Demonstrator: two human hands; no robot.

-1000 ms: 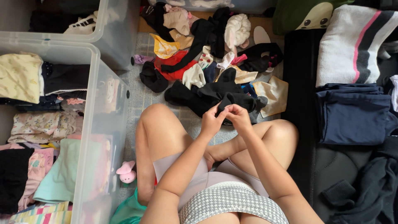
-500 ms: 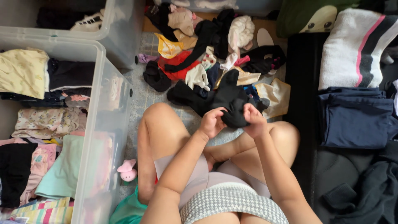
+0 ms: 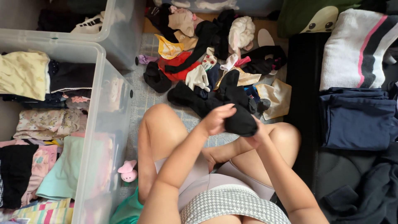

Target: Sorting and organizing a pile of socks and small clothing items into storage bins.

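Resting between both hands' fingers (image 3: 224,111), black sock (image 3: 242,123) bunches.

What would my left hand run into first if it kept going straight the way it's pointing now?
The left hand points up and to the right, and it already touches the black sock held between both hands. Past that, the line probably leads into the pile of clothes on the floor, though depth is hard to judge.
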